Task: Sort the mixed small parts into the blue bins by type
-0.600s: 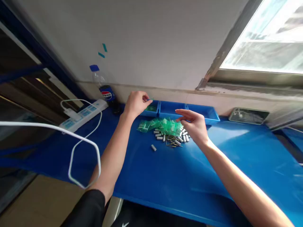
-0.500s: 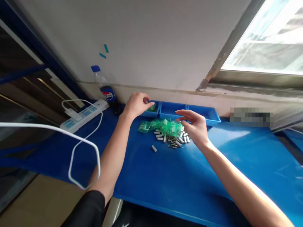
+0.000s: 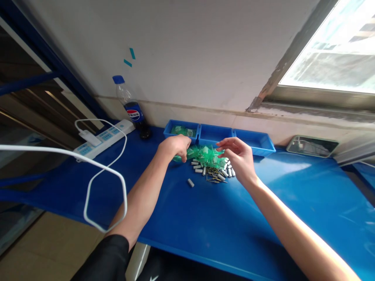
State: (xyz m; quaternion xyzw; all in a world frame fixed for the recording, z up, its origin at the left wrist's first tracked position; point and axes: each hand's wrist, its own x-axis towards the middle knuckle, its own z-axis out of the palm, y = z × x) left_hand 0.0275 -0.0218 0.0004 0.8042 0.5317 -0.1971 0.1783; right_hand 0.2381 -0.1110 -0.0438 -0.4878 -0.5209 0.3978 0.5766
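Observation:
My left hand reaches down at the left end of a heap of small green plastic packets. Its thumb and fingers are bent but look apart, and part of them is hidden from me. Over the right side of the heap hovers my right hand, fingers apart and loosely curved, with nothing seen in it. Short grey metal cylinders and brassy screws lie beside and under the packets. Behind stands a blue three-compartment tray; more green packets lie in its left compartment.
A cola bottle stands by the wall, next to a white power strip with a plug in it. A white cable loops across the left foreground. At the back right a phone leans on the wall. One loose cylinder lies nearer me.
My left hand has moved from over the tray's left compartment down and toward me, to the green packets on the table. My right hand has barely moved.

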